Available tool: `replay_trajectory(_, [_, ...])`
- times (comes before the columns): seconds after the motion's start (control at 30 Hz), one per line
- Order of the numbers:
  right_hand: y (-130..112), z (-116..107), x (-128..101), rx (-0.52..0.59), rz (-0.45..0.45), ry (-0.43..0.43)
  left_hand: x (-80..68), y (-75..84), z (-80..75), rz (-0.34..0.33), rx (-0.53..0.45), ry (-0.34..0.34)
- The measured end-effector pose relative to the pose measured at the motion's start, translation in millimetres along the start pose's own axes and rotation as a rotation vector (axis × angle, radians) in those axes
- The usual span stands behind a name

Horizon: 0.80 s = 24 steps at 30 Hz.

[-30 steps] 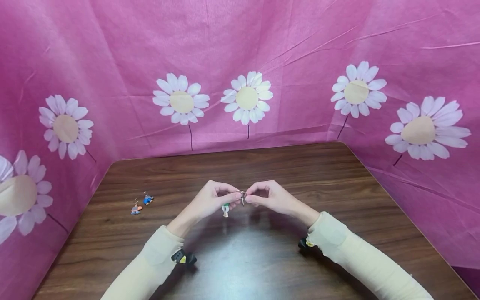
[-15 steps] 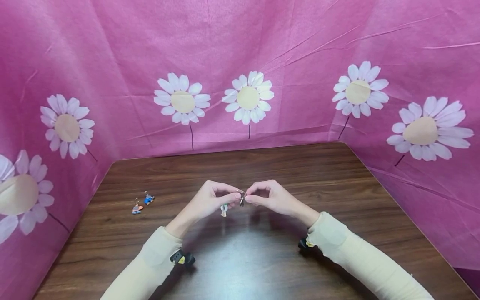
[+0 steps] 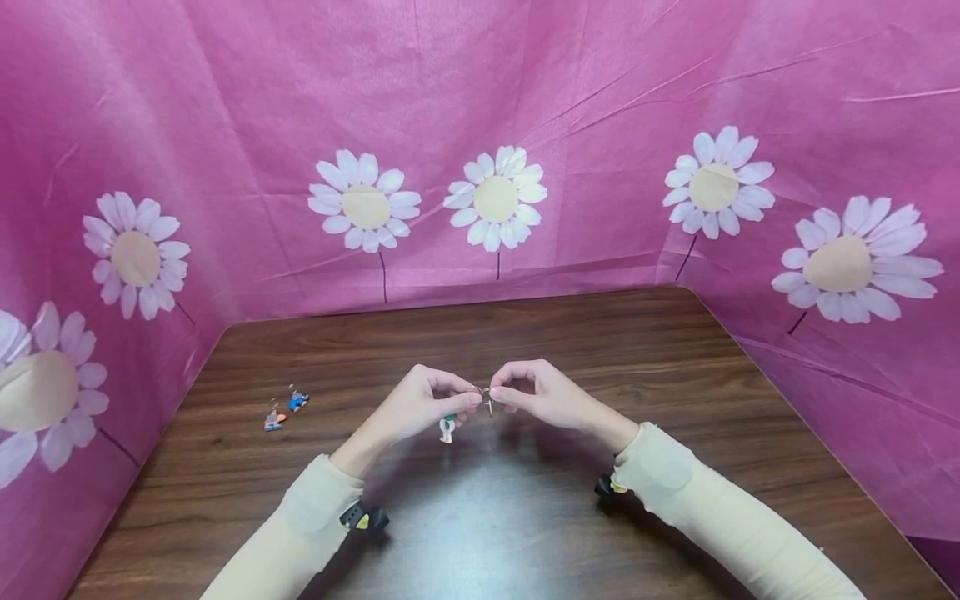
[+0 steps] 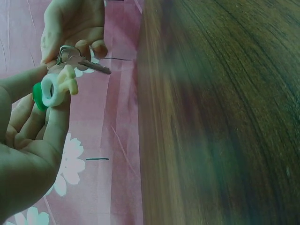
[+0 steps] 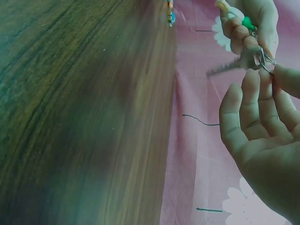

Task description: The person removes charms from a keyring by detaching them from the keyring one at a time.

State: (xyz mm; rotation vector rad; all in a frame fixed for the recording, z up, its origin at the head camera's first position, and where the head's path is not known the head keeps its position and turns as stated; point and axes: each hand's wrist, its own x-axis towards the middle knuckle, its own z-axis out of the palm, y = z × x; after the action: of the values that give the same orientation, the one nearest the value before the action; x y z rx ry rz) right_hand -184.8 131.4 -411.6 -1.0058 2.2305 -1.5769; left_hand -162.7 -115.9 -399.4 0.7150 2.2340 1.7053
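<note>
Over the middle of the table, my left hand (image 3: 422, 406) and right hand (image 3: 546, 395) meet with fingertips close together. Thumb and forefinger of the right hand pinch a metal key ring (image 5: 267, 62), plain in the right wrist view. A metal key (image 4: 96, 66) hangs from it, its blade sticking out between the hands. My left hand pinches the other side of the ring's fittings. Below the left fingers dangles a small figure keychain (image 3: 447, 428), green, white and cream. Its exact link to the ring is partly hidden by fingers.
Two more small figure keychains lie at the table's left: one blue (image 3: 297, 401), one grey and orange (image 3: 273, 417). The brown wooden table (image 3: 480, 517) is bordered by a pink cloth (image 3: 585, 100) with printed daisies.
Both hands stay almost in place, with a slightly wider gap between the fingertips. The key has swung and now hangs more clearly below the ring; the figure keychain hangs a little lower.
</note>
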Motion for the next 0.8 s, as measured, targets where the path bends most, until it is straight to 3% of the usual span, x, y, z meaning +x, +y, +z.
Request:
replay_trajectory(0.3, [0.5,5.1,2.7,0.047,-0.033,0.067,-2.7,-1.3,0.4,-0.026,-0.009,0.010])
replay_trajectory(0.67, [-9.0,2.8,2.5,-0.076,0.000,-0.012,-3.0,-1.1,2.4,-0.014,0.049,-0.006])
replay_trajectory(0.8, [-4.5,3.5,3.6,-0.069,0.018,0.007,-2.3,-0.8,2.6,-0.020,0.051,0.016])
